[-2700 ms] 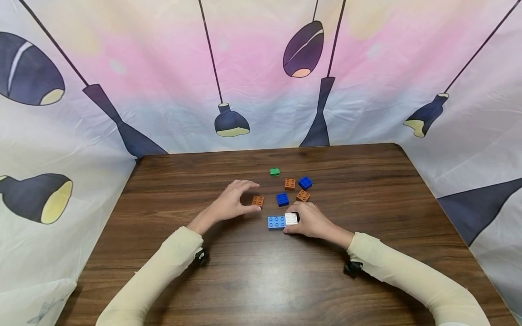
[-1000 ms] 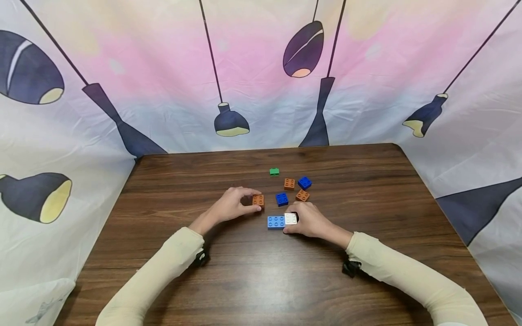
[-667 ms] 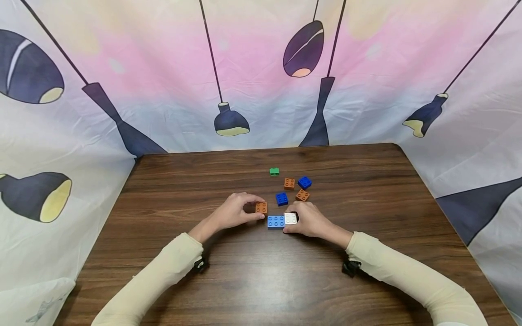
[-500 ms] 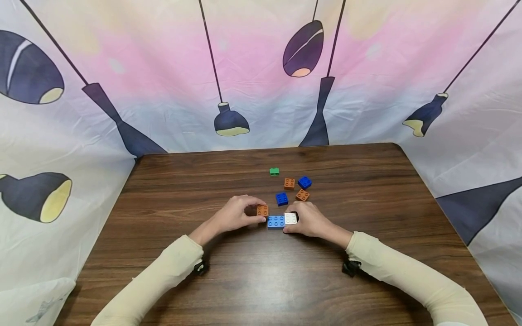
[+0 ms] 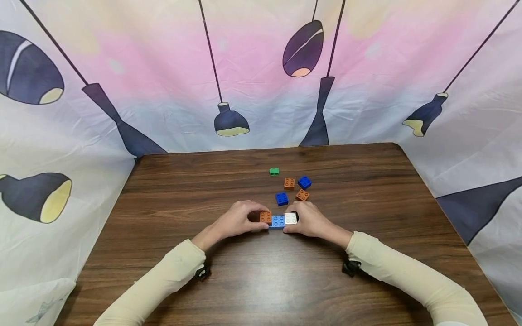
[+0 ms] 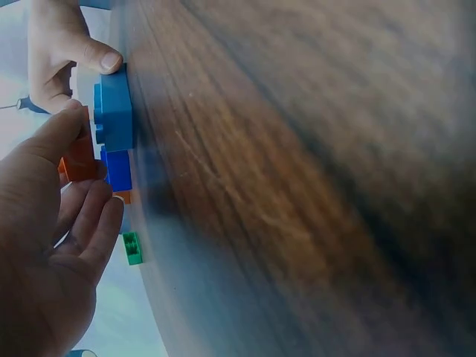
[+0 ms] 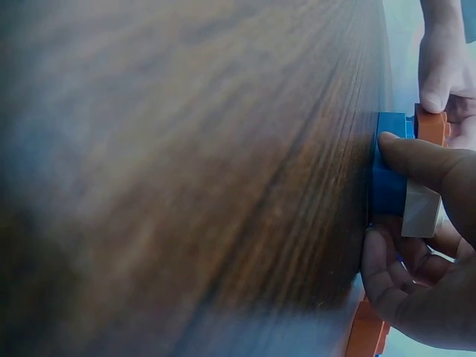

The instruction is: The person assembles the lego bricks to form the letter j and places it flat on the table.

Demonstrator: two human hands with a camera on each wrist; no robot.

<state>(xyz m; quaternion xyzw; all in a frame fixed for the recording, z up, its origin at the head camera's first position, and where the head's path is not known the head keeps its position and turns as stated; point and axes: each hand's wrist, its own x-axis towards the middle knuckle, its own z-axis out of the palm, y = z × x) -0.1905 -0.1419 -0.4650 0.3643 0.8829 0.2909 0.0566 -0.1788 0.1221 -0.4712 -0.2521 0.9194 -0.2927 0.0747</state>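
Observation:
My left hand (image 5: 238,219) pinches an orange toy brick (image 5: 265,217) between thumb and fingers. It is held over the left end of a light blue brick (image 5: 278,221); the right wrist view shows that orange brick slightly above the blue studs. On the light blue brick's right end sits a white brick (image 5: 290,218), overhanging a little in the right wrist view. My right hand (image 5: 311,220) grips this pair from the right, its thumb on the light blue brick's near side. The light blue brick (image 7: 390,175) lies on the table.
Behind the hands lie a dark blue brick (image 5: 282,198), an orange brick (image 5: 302,195), another orange brick (image 5: 289,183) and a second dark blue brick (image 5: 304,182). A small green brick (image 5: 274,171) is farthest back on the brown wooden table (image 5: 183,181). Printed fabric (image 5: 261,68) hangs behind.
My left hand closed on the orange brick, then carried it right and toward me, over the light blue brick's left end. My right hand stayed in place on its bricks.

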